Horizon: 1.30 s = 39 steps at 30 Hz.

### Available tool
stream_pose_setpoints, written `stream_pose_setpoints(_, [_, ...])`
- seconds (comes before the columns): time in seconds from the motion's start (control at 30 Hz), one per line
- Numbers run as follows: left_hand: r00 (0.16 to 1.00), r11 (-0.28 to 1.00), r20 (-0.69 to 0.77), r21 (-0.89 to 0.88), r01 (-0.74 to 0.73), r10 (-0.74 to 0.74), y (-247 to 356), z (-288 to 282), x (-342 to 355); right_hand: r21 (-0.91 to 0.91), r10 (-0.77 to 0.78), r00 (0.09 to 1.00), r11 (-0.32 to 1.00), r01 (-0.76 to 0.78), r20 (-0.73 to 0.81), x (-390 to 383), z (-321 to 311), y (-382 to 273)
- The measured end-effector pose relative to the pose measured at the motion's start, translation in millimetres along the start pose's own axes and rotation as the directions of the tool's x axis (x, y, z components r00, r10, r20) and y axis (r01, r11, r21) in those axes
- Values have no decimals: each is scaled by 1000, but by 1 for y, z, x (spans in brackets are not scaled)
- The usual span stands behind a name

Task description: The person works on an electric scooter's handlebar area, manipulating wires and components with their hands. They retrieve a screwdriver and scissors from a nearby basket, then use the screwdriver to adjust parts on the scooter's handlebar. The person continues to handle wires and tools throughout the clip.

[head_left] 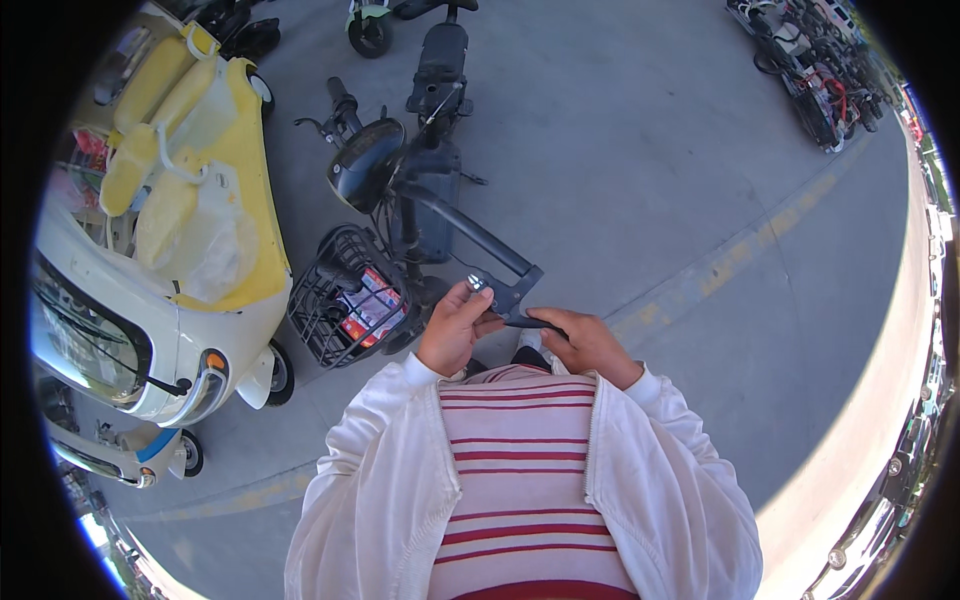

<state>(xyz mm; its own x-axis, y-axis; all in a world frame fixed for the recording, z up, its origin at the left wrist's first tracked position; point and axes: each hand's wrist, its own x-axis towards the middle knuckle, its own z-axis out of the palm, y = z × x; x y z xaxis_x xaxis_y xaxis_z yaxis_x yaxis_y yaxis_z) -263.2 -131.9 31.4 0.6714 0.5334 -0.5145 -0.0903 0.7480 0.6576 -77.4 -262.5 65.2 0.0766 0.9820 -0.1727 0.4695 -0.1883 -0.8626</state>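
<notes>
Left hand point(452, 330): thumb and fingers pinch a dark bracket point(506, 298), a silver fitting point(475, 283) by the thumb tip.
Right hand point(594, 346): closed around a dark lever point(534, 323).
Bracket: at the near end of the bike point(365, 165)'s bar point(475, 226); whether fixed, cannot tell.
Handling: steady one side, ease the other gently; forcing might strain the fitting.

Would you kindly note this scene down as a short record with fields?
Left hand: holds a dark fitting near the handlebar's end
Right hand: grips a black lever beside that fitting
Vehicle at hand: dark bike
Basket: black, holding red-and-white packages
Left side: yellow-and-white vehicle
Ground: grey, with a faded yellow line
</notes>
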Motion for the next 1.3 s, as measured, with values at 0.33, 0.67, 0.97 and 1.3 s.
stream_pose_setpoints(0.33, [996, 997, -50, -36, -71, 69, -2, 5, -3, 187, 54, 992, 980, -75, 112, 6, -12, -8])
stream_pose_setpoints(0.67, [992, 993, -80, -57, -103, 98, -11, 9, -1, 566, 310, 942, 757, -327, 130, 50, -16, -5])
stream_pose_setpoints(0.97, [868, 834, -164, 405, -374, 469, 18, -21, 16, 701, 327, 945, 674, -233, 0, 53, 5, 0])
stream_pose_setpoints(1.3, [653, -189, 559, 814, -549, 511, 121, -58, 73, 175, 65, 881, 984, 21, -469, 47, 38, 3])
